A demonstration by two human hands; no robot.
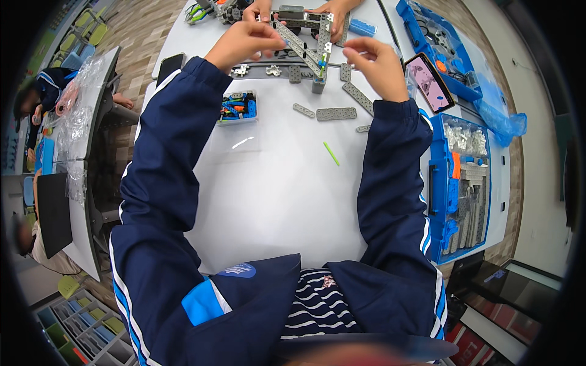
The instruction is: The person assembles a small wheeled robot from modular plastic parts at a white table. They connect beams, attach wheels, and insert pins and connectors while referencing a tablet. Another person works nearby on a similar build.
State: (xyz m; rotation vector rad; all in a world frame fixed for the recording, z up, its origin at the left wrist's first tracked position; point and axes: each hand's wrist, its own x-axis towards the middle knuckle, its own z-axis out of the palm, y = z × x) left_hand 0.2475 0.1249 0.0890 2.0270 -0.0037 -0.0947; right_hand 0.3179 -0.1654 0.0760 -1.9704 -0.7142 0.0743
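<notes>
A grey frame of perforated plastic beams (299, 46) stands at the far middle of the table, with a small block at its near corner. Beside its left part, my left hand (244, 46) has its fingers pinched together; anything between them is too small to make out. My right hand (381, 67) hovers just right of the frame, thumb and forefinger apart, holding nothing visible. Across the table, another person's left-side hand (259, 10) and right-side hand (337, 17) are at the frame's far side. A flat grey plate (336, 114) and a short beam (303, 110) lie nearer me.
A small clear box of coloured pins (237, 107) stands left of centre. One green rod (331, 154) lies on the white table (274, 207). At right are a phone (430, 83), a blue parts case (436, 189) and another blue case (415, 27).
</notes>
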